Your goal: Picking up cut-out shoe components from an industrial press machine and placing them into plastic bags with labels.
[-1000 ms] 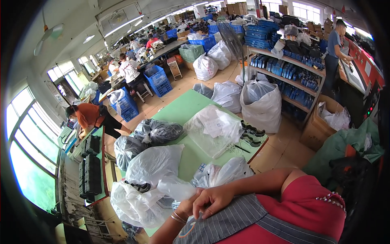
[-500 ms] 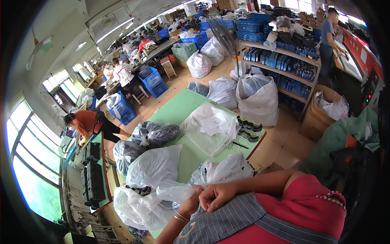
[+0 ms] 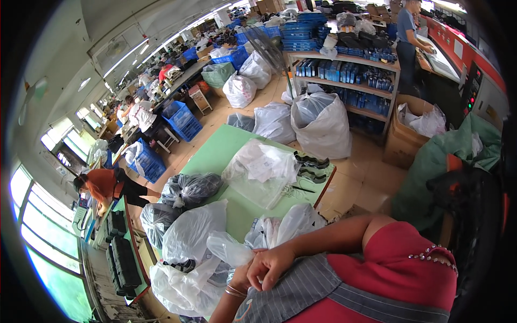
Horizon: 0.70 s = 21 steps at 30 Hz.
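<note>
Translucent plastic bag (image 3: 227, 248) at the near end of the green table (image 3: 211, 153), free end toward the table's left side.
The bag's long axis slants from the hands outward, left and slightly away along the table; whether it touches the bags beneath cannot be told. The left hand (image 3: 243, 275) meets the bag's near end; its fingers are largely covered, so its grip cannot be confirmed. The right hand (image 3: 272, 265) lies across the left, the two together, its fingers bent; whether it holds anything cannot be told. At the table's left side sit a full white bag (image 3: 195, 229) and a dark-filled bag (image 3: 195, 188); toward its right edge lie a flat clear bag (image 3: 242, 180) and dark curved pieces (image 3: 312, 161).
</note>
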Each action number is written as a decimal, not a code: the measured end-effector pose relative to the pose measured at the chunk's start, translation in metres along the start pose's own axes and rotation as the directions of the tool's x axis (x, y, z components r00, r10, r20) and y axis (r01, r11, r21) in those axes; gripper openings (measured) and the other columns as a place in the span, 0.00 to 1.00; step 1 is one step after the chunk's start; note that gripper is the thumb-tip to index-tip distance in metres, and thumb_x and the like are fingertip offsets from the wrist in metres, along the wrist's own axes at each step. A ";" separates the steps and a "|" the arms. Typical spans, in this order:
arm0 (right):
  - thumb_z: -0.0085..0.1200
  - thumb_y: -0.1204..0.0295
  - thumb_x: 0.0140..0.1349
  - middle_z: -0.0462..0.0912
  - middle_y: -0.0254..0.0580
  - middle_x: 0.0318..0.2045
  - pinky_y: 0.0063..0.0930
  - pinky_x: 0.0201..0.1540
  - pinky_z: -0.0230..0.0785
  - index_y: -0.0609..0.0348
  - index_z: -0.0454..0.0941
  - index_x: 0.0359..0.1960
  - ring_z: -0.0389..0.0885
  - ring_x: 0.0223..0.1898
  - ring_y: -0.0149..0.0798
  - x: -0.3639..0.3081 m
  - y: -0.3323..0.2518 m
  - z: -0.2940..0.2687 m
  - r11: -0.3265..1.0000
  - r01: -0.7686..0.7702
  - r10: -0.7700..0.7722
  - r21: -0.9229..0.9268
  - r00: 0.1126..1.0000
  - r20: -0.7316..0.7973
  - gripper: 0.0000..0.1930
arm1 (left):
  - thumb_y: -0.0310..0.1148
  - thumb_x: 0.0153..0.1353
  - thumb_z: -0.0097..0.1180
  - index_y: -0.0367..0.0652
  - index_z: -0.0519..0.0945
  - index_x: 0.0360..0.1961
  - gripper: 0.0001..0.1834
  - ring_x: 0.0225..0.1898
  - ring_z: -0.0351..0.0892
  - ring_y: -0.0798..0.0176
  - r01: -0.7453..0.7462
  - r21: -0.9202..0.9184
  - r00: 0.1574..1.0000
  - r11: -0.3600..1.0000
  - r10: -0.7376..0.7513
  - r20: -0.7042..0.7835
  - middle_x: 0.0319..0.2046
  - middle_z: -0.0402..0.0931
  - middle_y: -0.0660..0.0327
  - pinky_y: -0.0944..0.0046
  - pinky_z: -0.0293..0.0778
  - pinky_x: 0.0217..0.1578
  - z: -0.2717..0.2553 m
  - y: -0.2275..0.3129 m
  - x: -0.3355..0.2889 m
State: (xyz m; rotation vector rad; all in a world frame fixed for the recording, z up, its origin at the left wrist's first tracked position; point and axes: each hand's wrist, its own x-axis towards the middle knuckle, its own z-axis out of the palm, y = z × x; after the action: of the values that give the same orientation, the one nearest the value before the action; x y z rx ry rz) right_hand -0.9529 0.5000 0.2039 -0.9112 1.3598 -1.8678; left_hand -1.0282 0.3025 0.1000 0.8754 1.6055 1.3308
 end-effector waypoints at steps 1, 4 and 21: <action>0.58 0.68 0.60 0.79 0.33 0.30 0.20 0.38 0.67 0.62 0.77 0.35 0.75 0.34 0.25 0.002 0.004 0.001 0.998 0.000 0.003 -0.058 0.999 0.043 0.10 | 0.30 0.56 0.59 0.40 0.68 0.56 0.26 0.51 0.72 0.63 0.016 -0.107 1.000 0.994 -0.018 -0.014 0.55 0.68 0.59 0.65 0.71 0.50 0.000 -0.001 0.000; 0.58 0.64 0.61 0.77 0.31 0.29 0.21 0.36 0.65 0.61 0.75 0.37 0.73 0.32 0.24 0.005 0.010 -0.005 0.997 0.059 -0.056 -0.040 0.995 0.081 0.13 | 0.29 0.56 0.57 0.40 0.69 0.55 0.24 0.46 0.76 0.60 0.068 -0.416 0.995 0.907 -0.092 -0.038 0.50 0.72 0.60 0.64 0.72 0.47 0.003 -0.002 -0.002; 0.61 0.66 0.54 0.75 0.38 0.27 0.28 0.41 0.66 0.53 0.35 0.71 0.73 0.29 0.34 -0.003 0.092 -0.046 0.885 -0.137 -0.136 -0.446 0.839 -0.527 0.51 | 0.24 0.49 0.62 0.41 0.76 0.35 0.12 0.32 0.80 0.56 -0.008 -0.511 0.886 0.859 -0.231 -0.402 0.29 0.77 0.61 0.58 0.76 0.38 -0.002 0.023 0.003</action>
State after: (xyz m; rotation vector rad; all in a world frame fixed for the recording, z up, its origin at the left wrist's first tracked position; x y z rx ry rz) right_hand -0.9801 0.5030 0.1043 -0.5955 2.2378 -1.9101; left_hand -1.0313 0.3084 0.1220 0.1450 1.4935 1.8450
